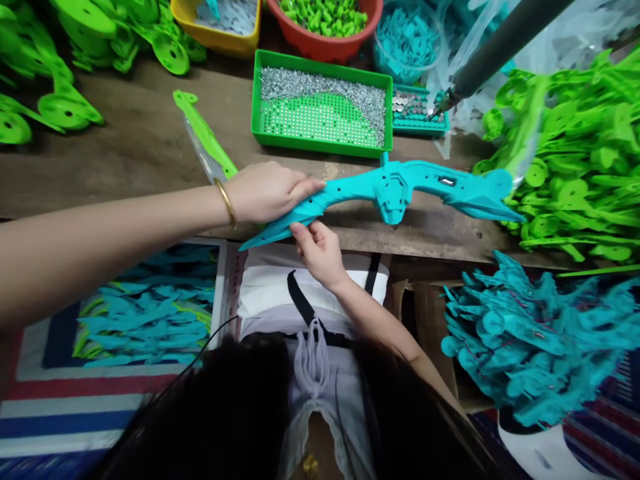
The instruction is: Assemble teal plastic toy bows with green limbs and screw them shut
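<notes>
Turquoise plastic makes up the long, bow-shaped piece [357,189] held over the front of the worktop [150,150], most of its length running out to the right of the fingers. Those of the left hand [267,192] are clamped over its left limb, thumb laid along the top face, while those of the right hand [323,253], just below, look pinched on its lower edge near the pointed tip. Judged by its look, this one is well along: the outline seems whole, the raised centre block [393,190] is in place right of both thumbs, and a dark inset [447,181] sits farther out. Small dark holes show along the body, but whether each carries a fastener is too small to tell, so some fixing may be left. Beyond and left of the left fingers lies a green part [204,132], seemingly waiting. Straight ahead of the fingers stands a green tray [320,149] of silvery bits, likely screws; ahead to the right, a dark rod-like tool [493,63] reaches over a small teal tray [420,130]. Far right of the fingers, a green heap [585,153] suggests plenty left to do, while the turquoise bunch [530,347] below it may be finished work
</notes>
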Available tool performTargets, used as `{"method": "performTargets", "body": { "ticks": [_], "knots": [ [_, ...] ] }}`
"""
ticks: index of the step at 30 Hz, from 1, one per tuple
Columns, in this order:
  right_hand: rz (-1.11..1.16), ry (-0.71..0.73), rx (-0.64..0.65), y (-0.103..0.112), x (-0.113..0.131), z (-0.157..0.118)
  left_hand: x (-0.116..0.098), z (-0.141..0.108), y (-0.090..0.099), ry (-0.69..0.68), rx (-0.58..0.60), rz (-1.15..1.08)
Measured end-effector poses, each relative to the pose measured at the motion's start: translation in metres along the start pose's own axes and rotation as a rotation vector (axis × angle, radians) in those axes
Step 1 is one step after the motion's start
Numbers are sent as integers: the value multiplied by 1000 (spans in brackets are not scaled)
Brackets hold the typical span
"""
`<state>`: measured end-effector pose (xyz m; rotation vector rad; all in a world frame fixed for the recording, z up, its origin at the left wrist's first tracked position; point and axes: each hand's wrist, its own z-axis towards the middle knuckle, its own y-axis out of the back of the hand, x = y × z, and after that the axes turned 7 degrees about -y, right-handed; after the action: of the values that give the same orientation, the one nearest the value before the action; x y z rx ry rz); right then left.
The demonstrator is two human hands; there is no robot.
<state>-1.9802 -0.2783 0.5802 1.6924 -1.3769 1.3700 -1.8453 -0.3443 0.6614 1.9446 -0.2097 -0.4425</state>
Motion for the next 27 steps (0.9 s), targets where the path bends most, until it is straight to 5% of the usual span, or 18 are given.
{"method": "performTargets", "body": {
  "ticks": [5,12,20,23,24,25,27],
  "knots": [
    [-72,88,-118,3,-3,-6,-3,-19,5,93,-109,30],
    [288,-256,233,-36,-9,-7,-9,-12,-4,155,-67,51],
    [325,-298,203,-77,-12,-15,2,-22,1,132,1,9],
    [-41,-233,461,-40,17,-23,22,-34,-3,122,42,58],
    [-204,-81,424,-17,33,-24,30,-38,-6,125,63,76],
    [-398,106,327,9,49,-23,37,-42,-9,125,78,80],
    [-768,424,-128,63,79,-14,49,-48,-15,118,59,12]
  ]
}}
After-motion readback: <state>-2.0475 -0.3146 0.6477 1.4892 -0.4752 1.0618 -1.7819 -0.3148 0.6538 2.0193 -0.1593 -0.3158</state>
